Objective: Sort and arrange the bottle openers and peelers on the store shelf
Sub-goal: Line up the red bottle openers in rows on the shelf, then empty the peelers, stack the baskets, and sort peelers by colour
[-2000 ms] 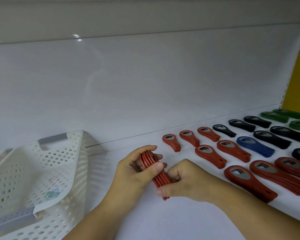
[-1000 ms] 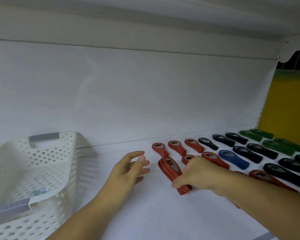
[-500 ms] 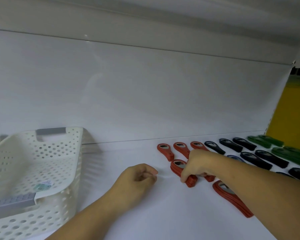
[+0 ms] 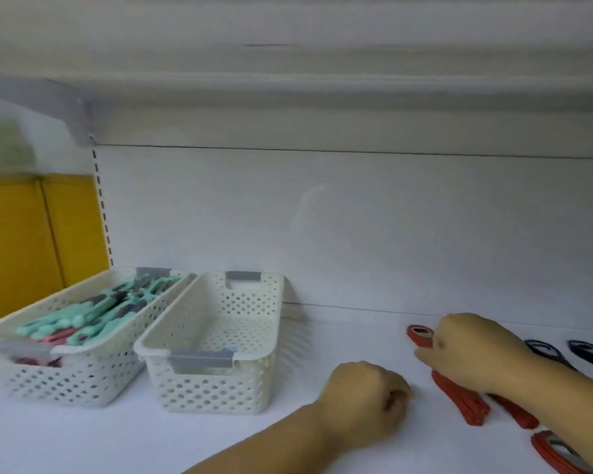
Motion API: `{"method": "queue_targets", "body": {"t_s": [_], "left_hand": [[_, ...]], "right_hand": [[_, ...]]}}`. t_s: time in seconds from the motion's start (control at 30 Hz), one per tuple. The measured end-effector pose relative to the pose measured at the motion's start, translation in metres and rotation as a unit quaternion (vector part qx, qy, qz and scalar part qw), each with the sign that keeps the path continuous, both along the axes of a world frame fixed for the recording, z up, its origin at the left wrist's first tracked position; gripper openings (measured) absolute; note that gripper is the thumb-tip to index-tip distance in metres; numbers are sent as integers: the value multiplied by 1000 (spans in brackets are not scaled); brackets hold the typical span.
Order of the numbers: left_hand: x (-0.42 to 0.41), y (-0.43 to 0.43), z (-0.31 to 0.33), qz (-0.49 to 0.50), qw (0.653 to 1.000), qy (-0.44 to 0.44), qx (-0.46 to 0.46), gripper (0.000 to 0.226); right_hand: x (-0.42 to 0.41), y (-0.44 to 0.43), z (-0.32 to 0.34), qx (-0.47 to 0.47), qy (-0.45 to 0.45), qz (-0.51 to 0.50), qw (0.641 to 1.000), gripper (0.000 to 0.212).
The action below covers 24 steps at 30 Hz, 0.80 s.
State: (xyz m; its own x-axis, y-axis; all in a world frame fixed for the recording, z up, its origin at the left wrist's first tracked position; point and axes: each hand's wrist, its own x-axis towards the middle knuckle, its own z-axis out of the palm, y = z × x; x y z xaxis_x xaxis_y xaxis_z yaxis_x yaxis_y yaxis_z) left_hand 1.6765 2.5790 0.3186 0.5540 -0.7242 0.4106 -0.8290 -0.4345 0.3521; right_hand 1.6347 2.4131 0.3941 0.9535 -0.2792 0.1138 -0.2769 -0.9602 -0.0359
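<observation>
On the white shelf (image 4: 83,439) my right hand (image 4: 473,350) lies curled over the head end of a stack of red bottle openers (image 4: 459,400), gripping it. My left hand (image 4: 367,401) rests on the shelf as a fist, holding nothing, a little left of that stack. One red opener (image 4: 420,335) lies behind my right hand near the back wall. More red openers (image 4: 558,453) lie at the lower right, and black openers (image 4: 545,350) lie behind my right forearm. Teal and pink peelers (image 4: 83,316) fill the left basket.
Two white perforated baskets stand at the left: one (image 4: 0,336) with the peelers, the other (image 4: 271,336) holding only a small label. The shelf's back wall and the shelf above close the space. A yellow panel (image 4: 21,241) shows at far left.
The view has swung left, bringing both baskets into sight. My right hand has stayed on the red stack in the row. My left hand has stayed closed on the shelf.
</observation>
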Motion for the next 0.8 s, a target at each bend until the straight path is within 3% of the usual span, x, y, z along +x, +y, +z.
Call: {"method": "queue_targets", "body": {"t_s": [0.13, 0.23, 0.33, 0.43, 0.5, 0.57, 0.7, 0.8], "left_hand": [[-39, 67, 52, 32, 990, -61, -122, 26], [-46, 154, 76, 99, 968, -152, -171, 16], [-34, 238, 87, 291, 944, -136, -69, 23], [-21, 295, 79, 434, 894, -55, 90, 60], [-16, 314, 66, 455, 878, -18, 147, 74], [-12, 322, 53, 466, 869, -36, 163, 77], [2, 311, 45, 514, 822, -111, 219, 76], [12, 306, 50, 519, 798, -102, 291, 70]], "right_hand": [[1, 36, -11, 10, -41, 92, 995, 36], [1, 58, -18, 100, -93, 158, 978, 18], [11, 88, -16, 201, -152, 219, 943, 20], [25, 127, -20, 152, -142, 322, 924, 53], [34, 151, -28, 110, -106, 367, 918, 67], [44, 168, -39, 94, -100, 378, 916, 70], [55, 179, -50, 113, -188, 367, 904, 38], [60, 176, -51, 85, -192, 371, 904, 48]]}}
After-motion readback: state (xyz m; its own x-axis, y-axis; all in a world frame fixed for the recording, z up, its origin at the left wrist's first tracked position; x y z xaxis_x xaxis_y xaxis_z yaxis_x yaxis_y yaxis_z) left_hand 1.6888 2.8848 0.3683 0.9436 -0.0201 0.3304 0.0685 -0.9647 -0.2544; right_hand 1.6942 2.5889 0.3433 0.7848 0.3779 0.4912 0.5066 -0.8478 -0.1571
